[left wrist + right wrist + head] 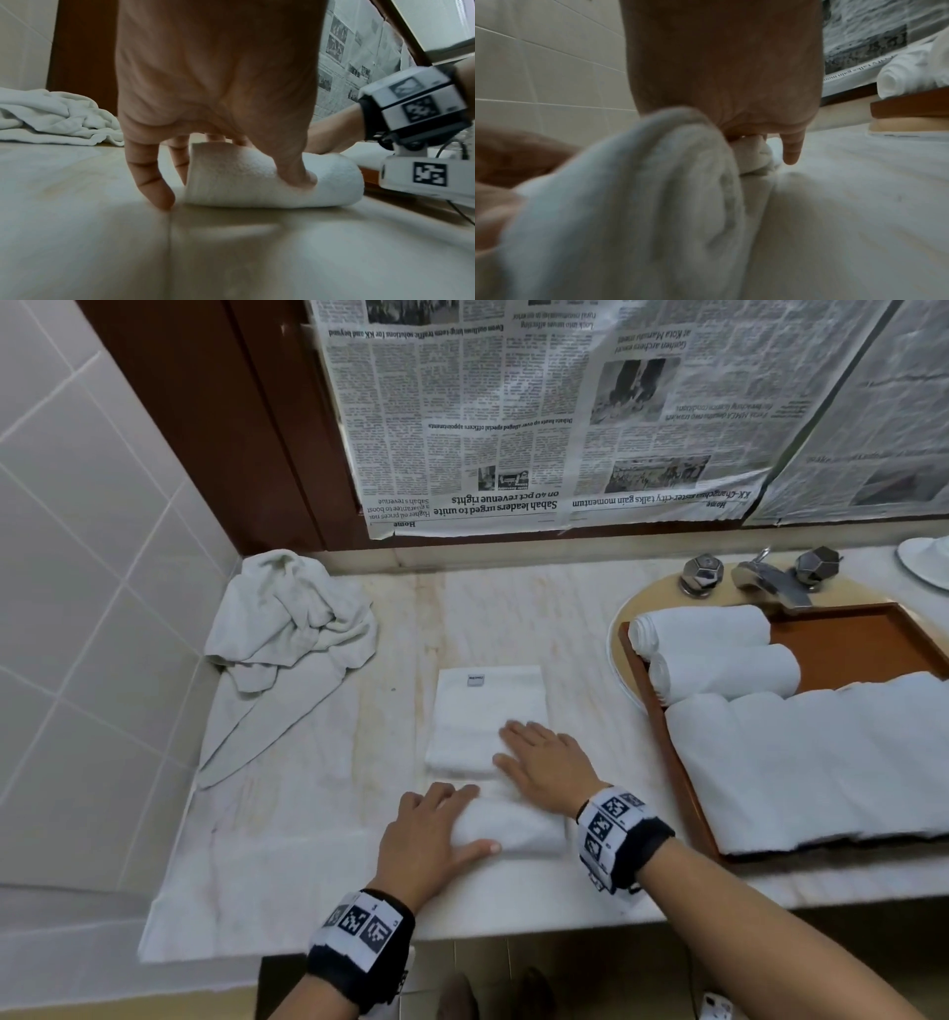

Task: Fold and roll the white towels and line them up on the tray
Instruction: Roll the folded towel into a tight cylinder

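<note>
Right now my left hand (430, 832) curls over the near, rolled end of the white towel (490, 711), thumb pressed into the roll's side and fingers over its top, with the little finger down on the counter (287, 814). My right hand (544, 765) lies flat on the unrolled part just beyond, fingers straight and spread, gripping nothing. That towel sits mid-counter, folded into a narrow strip running away from me, a small grey label at its far end. Pale veined stone makes up the worktop, with a seam running across it. To my left, near the tiled wall (77, 557), a crumpled towel (287, 629) sprawls in the corner. To my right a brown wooden tray (852, 639) rests over the sink, two rolled towels (719, 654) side by side at its far end and a folded towel (821, 762) filling the near part. A chrome tap (770, 580) stands behind the tray. Newspaper sheets (539, 413) cover the surface above the counter
</note>
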The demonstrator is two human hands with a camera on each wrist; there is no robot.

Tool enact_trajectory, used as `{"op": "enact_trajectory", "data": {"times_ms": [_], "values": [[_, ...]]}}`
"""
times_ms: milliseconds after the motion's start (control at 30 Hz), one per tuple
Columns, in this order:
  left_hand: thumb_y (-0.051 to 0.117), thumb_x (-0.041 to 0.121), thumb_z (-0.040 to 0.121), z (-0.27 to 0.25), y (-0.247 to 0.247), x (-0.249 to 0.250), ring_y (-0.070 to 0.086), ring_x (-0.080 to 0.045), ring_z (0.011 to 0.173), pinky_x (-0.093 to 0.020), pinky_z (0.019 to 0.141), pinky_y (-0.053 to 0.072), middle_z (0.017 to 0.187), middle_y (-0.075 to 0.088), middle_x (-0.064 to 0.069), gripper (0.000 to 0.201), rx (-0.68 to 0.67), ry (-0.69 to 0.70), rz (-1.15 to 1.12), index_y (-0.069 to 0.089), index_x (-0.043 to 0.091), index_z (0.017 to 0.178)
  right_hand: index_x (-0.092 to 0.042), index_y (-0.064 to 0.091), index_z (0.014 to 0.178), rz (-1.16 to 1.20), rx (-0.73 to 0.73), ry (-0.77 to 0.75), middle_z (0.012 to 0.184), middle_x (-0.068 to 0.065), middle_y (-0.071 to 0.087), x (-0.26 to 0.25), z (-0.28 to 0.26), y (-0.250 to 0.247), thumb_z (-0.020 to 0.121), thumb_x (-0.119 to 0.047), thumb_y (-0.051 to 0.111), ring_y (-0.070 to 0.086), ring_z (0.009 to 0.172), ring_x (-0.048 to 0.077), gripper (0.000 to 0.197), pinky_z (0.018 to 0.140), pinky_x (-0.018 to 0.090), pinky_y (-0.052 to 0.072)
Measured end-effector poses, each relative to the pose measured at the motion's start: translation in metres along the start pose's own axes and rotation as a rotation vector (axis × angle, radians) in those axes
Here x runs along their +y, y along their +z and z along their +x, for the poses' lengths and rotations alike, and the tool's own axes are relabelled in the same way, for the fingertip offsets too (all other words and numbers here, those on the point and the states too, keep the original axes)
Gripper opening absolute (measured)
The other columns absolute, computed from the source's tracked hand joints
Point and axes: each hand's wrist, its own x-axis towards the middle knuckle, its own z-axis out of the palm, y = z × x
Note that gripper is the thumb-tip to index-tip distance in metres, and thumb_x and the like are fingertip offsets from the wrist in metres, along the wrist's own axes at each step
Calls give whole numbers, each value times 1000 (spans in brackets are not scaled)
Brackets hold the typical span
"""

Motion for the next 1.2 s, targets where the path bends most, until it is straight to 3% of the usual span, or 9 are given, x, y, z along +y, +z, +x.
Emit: {"op": "enact_trajectory", "data": {"times_ms": [167,367,467,567,700,833,900,1000,1200], "values": [[34,92,68,5,-7,2,38,-15,118,-36,85,51,135,38,19,86,-35,-12,5,38,45,140,-26,9,159,-24,-38,11,166,-11,-2,18,37,-13,105,-51,17,0,153,14,60,122,47,8],[49,89,69,8,-11,5,40,-11,112,-33,78,51,128,39,20,75,-34,-49,-36,45,42,129,-25,15,158,-79,87,49,166,-10,5,25,68,-32,106,-47,23,1,153,16,57,120,52,1],[51,88,68,8,-11,6,40,-11,109,-31,74,49,130,34,22,76,-34,-56,-47,48,38,124,-22,37,150,80,349,20,162,-5,26,23,56,-32,105,-44,35,19,150,18,50,117,49,13],[51,89,68,8,-12,7,41,-11,107,-30,72,47,128,38,24,75,-37,-60,-35,48,38,122,-18,56,134,242,502,-70,145,0,52,16,19,-24,98,-49,34,46,133,22,53,107,46,35],[51,90,68,9,-15,7,42,-10,106,-28,73,44,126,42,24,76,-44,-48,-43,47,40,125,-16,64,122,286,330,-131,127,0,64,3,-41,0,91,-56,30,59,113,25,60,94,39,43],[54,91,65,6,-15,9,43,-11,107,-29,77,46,125,44,21,80,-72,-59,-57,48,40,126,-25,53,136,141,117,-157,138,-8,54,-1,-78,26,87,-68,38,49,123,16,67,97,33,38],[55,92,60,4,-14,11,44,-12,108,-32,81,48,126,44,20,85,-120,-78,-63,49,39,125,-28,47,140,116,59,-149,141,-11,46,3,-86,28,85,-66,49,43,125,14,67,98,31,38],[56,93,59,-3,-10,15,45,-14,109,-37,85,49,126,43,18,87,-168,-109,-78,50,37,125,-29,52,135,143,-14,-143,131,-10,46,4,-91,21,84,-59,59,42,118,12,60,92,29,40],[59,89,62,-17,-6,19,45,-18,114,-37,86,49,134,38,16,84,-174,-79,-97,51,38,129,-26,63,125,288,-146,-88,118,-6,47,7,-92,13,85,-53,66,43,106,10,48,95,31,41]]}}
